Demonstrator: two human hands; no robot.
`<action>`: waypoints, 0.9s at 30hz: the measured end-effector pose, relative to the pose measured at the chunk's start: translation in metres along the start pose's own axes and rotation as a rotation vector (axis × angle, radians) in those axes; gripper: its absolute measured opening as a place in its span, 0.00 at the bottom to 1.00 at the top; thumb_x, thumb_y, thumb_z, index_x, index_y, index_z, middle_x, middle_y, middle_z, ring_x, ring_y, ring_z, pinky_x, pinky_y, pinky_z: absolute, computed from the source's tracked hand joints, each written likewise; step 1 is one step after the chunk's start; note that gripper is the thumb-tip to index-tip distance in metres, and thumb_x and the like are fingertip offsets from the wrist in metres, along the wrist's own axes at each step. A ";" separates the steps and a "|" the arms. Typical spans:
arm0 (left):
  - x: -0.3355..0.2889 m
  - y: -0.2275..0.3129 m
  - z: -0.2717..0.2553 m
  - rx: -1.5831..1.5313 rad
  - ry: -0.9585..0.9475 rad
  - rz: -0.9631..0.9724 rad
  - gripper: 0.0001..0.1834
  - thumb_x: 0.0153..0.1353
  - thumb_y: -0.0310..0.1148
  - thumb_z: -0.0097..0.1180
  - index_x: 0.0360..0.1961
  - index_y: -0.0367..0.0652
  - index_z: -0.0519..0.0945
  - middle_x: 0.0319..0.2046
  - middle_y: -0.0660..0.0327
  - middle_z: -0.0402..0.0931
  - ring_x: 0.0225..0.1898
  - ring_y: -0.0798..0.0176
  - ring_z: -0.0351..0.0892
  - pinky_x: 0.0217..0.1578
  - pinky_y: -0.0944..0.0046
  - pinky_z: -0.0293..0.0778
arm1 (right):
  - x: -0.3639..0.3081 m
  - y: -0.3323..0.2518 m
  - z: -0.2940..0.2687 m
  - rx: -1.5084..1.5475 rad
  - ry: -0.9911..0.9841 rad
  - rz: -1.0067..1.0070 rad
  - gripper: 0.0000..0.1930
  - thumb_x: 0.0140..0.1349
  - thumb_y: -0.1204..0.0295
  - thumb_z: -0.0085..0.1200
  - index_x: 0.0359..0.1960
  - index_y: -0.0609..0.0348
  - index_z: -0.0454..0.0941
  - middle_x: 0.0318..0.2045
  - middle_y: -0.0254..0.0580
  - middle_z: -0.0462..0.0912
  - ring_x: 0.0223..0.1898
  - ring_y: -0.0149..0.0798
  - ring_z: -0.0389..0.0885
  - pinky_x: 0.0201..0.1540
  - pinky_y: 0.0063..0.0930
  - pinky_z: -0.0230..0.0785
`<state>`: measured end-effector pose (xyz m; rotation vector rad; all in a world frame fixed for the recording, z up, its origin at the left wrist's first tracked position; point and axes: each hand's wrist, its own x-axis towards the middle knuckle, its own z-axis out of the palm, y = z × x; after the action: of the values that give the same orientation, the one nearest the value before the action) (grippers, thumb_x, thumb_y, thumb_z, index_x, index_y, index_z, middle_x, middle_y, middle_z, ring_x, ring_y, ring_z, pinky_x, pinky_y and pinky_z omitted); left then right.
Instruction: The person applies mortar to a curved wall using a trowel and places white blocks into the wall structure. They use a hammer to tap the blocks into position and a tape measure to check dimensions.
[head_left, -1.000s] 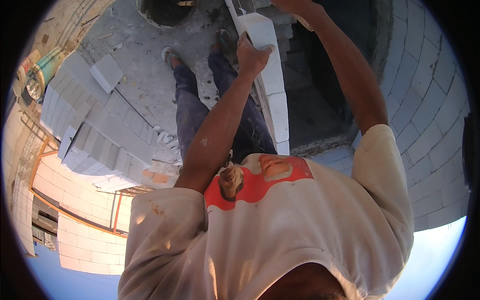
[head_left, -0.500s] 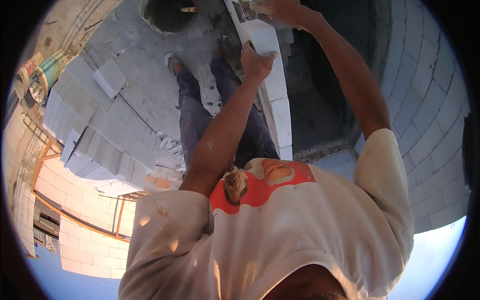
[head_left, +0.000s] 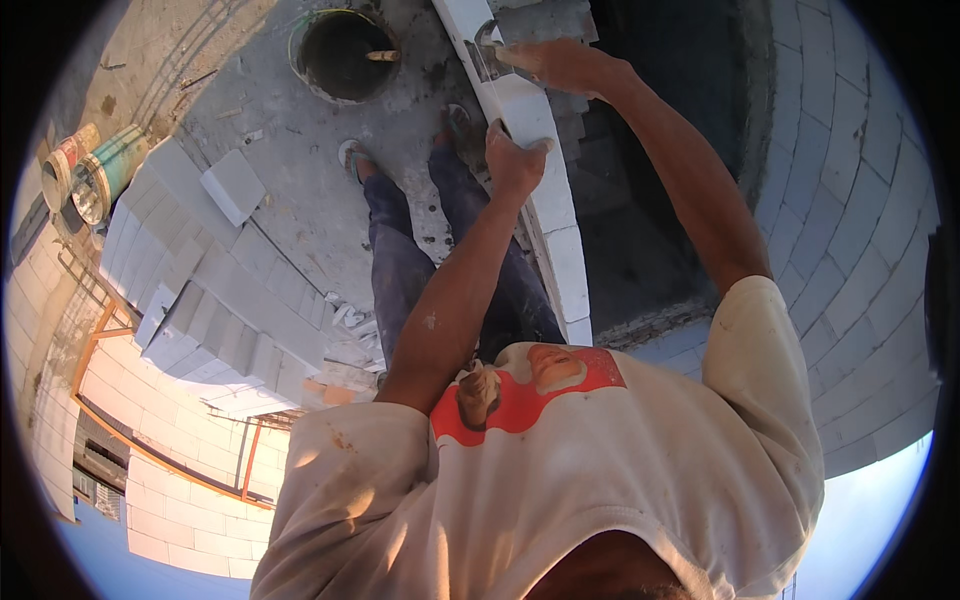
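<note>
My left hand (head_left: pixel 517 163) is closed over a white block (head_left: pixel 525 112) on top of a narrow block wall (head_left: pixel 566 270), its fingers and thumb gripping the sides. Just beyond, my right hand (head_left: pixel 560 66) is closed at the end of a small grey metal trowel (head_left: pixel 487 50). The trowel has a curved neck, and its blade lies against the wall top by the far end of that block. Most of its handle is hidden by my fingers. A thin light line runs along the wall top there.
A round black bucket (head_left: pixel 345 55) with a wooden-handled tool stands left of the wall. Stacked white blocks (head_left: pixel 215 270) and a loose block (head_left: pixel 234 187) lie at left, near dirty buckets (head_left: pixel 108 172). A dark recess (head_left: pixel 640 210) drops off right of the wall; a tall block wall (head_left: pixel 840 180) rises beyond.
The view has shifted, so the scene sits lower and more of the bucket shows. My right hand has moved nearer to my left along the wall. My left hand keeps its grip on the block.
</note>
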<state>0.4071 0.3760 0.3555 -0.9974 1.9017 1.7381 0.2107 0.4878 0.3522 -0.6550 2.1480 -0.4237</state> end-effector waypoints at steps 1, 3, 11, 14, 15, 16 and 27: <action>0.002 0.002 -0.002 0.014 -0.010 -0.022 0.42 0.49 0.28 0.77 0.63 0.27 0.68 0.53 0.44 0.79 0.53 0.48 0.84 0.55 0.54 0.80 | -0.001 -0.019 -0.012 0.012 -0.007 -0.012 0.28 0.67 0.79 0.49 0.68 0.44 0.76 0.41 0.51 0.88 0.25 0.45 0.87 0.19 0.40 0.78; 0.003 0.003 -0.004 0.039 -0.018 -0.033 0.42 0.52 0.27 0.77 0.65 0.29 0.67 0.54 0.47 0.80 0.53 0.52 0.85 0.56 0.57 0.80 | -0.008 -0.050 -0.053 0.039 -0.230 0.207 0.26 0.67 0.79 0.48 0.67 0.45 0.76 0.42 0.52 0.88 0.25 0.45 0.87 0.19 0.39 0.78; 0.002 -0.006 0.004 0.031 0.022 0.051 0.41 0.46 0.31 0.77 0.58 0.24 0.71 0.52 0.38 0.77 0.55 0.37 0.79 0.57 0.47 0.76 | -0.013 -0.005 -0.012 -0.015 0.075 -0.030 0.24 0.71 0.72 0.49 0.68 0.47 0.72 0.39 0.54 0.87 0.36 0.54 0.89 0.30 0.47 0.80; 0.001 -0.001 -0.001 0.072 0.040 0.029 0.44 0.47 0.34 0.77 0.61 0.22 0.69 0.55 0.35 0.75 0.58 0.35 0.77 0.60 0.47 0.74 | -0.033 -0.062 -0.067 0.005 -0.223 0.191 0.24 0.71 0.67 0.53 0.68 0.50 0.71 0.45 0.55 0.88 0.39 0.58 0.89 0.37 0.49 0.82; 0.002 -0.007 0.001 0.090 0.059 0.036 0.46 0.47 0.35 0.77 0.62 0.21 0.68 0.56 0.34 0.74 0.59 0.35 0.76 0.61 0.48 0.73 | -0.042 -0.073 -0.078 0.071 -0.261 0.306 0.25 0.71 0.67 0.54 0.68 0.50 0.71 0.46 0.55 0.88 0.39 0.59 0.88 0.37 0.49 0.82; 0.005 -0.006 -0.001 0.083 0.033 0.020 0.47 0.48 0.36 0.77 0.64 0.21 0.67 0.58 0.33 0.73 0.61 0.35 0.75 0.63 0.48 0.72 | -0.054 -0.079 -0.079 0.162 -0.173 0.343 0.26 0.69 0.66 0.57 0.68 0.52 0.70 0.45 0.56 0.88 0.39 0.58 0.89 0.36 0.48 0.82; -0.004 -0.064 -0.188 0.214 -0.291 -0.067 0.42 0.60 0.43 0.72 0.67 0.25 0.70 0.63 0.36 0.76 0.64 0.43 0.79 0.64 0.51 0.74 | -0.216 -0.135 0.081 0.765 0.245 0.751 0.26 0.59 0.65 0.68 0.55 0.64 0.73 0.35 0.59 0.86 0.28 0.49 0.88 0.35 0.44 0.79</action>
<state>0.4899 0.1961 0.3443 -0.6803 1.7986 1.5099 0.4287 0.4995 0.5057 0.6379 2.0380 -0.8480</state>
